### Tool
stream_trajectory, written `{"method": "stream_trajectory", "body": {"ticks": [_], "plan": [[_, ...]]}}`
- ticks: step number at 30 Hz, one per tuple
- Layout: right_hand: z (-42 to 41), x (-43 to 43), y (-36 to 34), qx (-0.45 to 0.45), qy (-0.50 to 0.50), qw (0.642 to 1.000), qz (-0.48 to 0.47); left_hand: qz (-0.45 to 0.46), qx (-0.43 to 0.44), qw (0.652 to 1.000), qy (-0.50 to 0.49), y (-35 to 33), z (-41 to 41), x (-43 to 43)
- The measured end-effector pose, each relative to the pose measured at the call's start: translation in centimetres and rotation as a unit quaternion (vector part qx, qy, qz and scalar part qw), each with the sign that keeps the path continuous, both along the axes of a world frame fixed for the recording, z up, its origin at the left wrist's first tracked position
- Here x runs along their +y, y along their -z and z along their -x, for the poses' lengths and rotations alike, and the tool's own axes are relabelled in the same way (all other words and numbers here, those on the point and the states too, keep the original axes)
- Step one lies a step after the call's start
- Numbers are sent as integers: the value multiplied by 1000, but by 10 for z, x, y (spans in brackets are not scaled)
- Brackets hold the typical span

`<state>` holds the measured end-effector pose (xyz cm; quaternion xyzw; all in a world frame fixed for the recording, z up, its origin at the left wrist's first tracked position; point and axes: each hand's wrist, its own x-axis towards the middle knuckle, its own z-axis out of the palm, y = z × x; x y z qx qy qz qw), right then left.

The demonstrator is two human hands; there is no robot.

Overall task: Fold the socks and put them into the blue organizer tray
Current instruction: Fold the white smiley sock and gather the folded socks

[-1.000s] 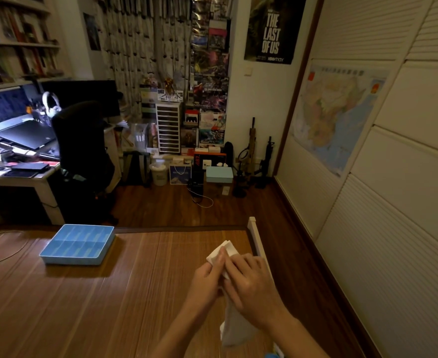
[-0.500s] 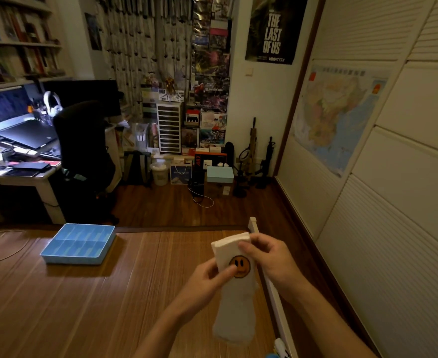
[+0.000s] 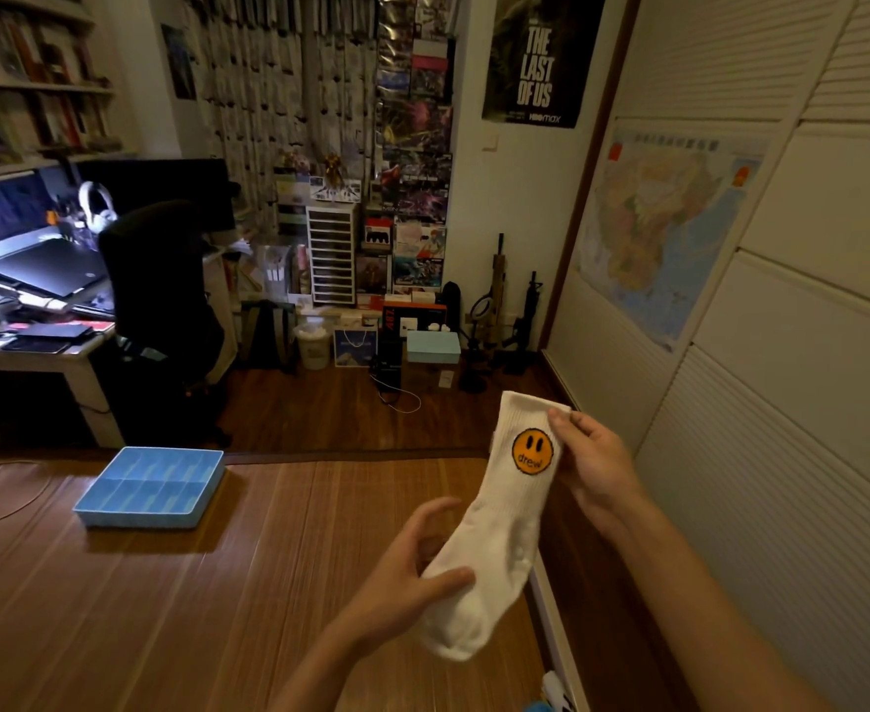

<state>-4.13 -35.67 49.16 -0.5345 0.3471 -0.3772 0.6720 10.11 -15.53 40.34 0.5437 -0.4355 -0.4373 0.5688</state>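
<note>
While blue tray (image 3: 135, 520) sits on bamboo mat (image 3: 191, 608), desk (image 3: 58, 358), chair (image 3: 161, 300) beyond.

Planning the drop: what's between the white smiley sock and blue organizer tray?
Head view: left hand holding the white smiley sock, then bare wooden surface to the blue organizer tray.

Tray (image 3: 135, 519) on mat (image 3: 166, 608), far left; sock (image 3: 499, 531) in the air over the mat's right edge, well right of the tray, right hand (image 3: 597, 465) at its upper end, left hand (image 3: 397, 583) at its lower part; chair (image 3: 161, 300) and counter (image 3: 63, 357) behind the tray; wardrobe (image 3: 782, 352) at right.
</note>
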Motion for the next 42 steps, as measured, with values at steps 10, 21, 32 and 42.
{"method": "stream_trajectory", "body": {"ticks": [10,21,32,42], "plan": [[7,-4,-5,22,-43,997,54,-29,-45,999,-6,-7,-6,-5],[14,-27,15,53,48,997,-1,-69,-39,996,37,0,-16,3],[32,-19,65,135,94,986,1,-155,286,941,-90,21,-16,4],[18,100,103,227,-156,918,284,-181,233,952,-80,7,7,-8]]}}
